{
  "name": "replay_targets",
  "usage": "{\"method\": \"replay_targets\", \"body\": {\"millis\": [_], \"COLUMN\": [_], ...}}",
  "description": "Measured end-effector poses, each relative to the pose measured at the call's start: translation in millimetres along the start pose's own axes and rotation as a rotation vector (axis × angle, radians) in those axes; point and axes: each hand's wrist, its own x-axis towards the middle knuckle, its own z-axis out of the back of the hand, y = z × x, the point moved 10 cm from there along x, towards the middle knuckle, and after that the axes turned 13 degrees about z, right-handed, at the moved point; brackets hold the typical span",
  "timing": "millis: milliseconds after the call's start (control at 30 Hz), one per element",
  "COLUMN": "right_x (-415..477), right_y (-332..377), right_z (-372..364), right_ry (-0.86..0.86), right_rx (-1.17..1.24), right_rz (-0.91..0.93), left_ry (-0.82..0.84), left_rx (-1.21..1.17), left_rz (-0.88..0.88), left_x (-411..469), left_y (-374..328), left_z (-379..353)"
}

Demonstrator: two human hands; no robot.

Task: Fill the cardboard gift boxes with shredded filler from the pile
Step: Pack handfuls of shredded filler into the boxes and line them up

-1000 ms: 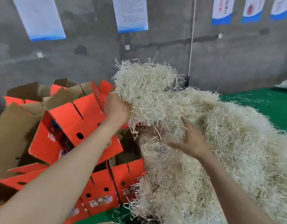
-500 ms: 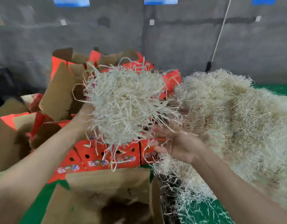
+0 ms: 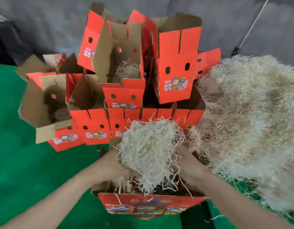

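A big clump of pale shredded filler (image 3: pixel 148 151) sits between my two hands, directly over an open red gift box (image 3: pixel 143 206) at the near edge. My left hand (image 3: pixel 113 166) grips the clump from the left and my right hand (image 3: pixel 189 169) from the right. Loose strands hang down into the box's dark inside. The large filler pile (image 3: pixel 252 123) spreads over the right side of the green table (image 3: pixel 27 162).
Several open red-and-brown cardboard boxes (image 3: pixel 123 96) stand stacked behind the near box, flaps up; one at the back (image 3: pixel 128 70) holds some filler. A grey wall and a thin white cable (image 3: pixel 252 27) lie beyond.
Both hands have carried the clump from the pile leftward and down over the near box. The view has tilted down, so the stacked boxes now fill the middle.
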Motion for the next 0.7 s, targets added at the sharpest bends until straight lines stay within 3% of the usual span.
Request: {"method": "replay_targets", "body": {"millis": [133, 200, 267, 433, 533, 633, 700], "right_x": [1.1, 4.1, 7.6, 9.5, 5.4, -5.6, -11.7], "right_y": [-9.3, -13.1, -18.2, -30.1, -29.0, -30.1, -33.2], "right_z": [10.0, 5.8, -13.7, -17.7, 13.5, 73.9, 95.2], "right_ry": [-0.067, -0.07, -0.006, -0.029, -0.042, -0.253, -0.291], "right_rx": [-0.088, -0.107, -0.099, -0.075, -0.113, -0.101, -0.129], "right_rz": [-0.019, -0.01, -0.014, -0.058, -0.082, -0.129, -0.142], "left_ry": [0.089, 0.176, 0.257, 0.023, 0.069, 0.125, 0.099], "left_rx": [-0.262, -0.31, -0.214, 0.033, -0.069, -0.15, -0.113], "left_rz": [0.084, 0.125, 0.147, 0.109, 0.107, 0.151, 0.161], "left_x": [-6.5, -2.9, -0.2, 22.1, 28.0, 27.4, 27.8], "left_y": [38.3, 47.3, 40.9, 31.2, 41.0, 61.4, 70.1], "left_z": [21.3, 15.4, -3.6, -17.1, -12.1, -5.7, -2.5]}}
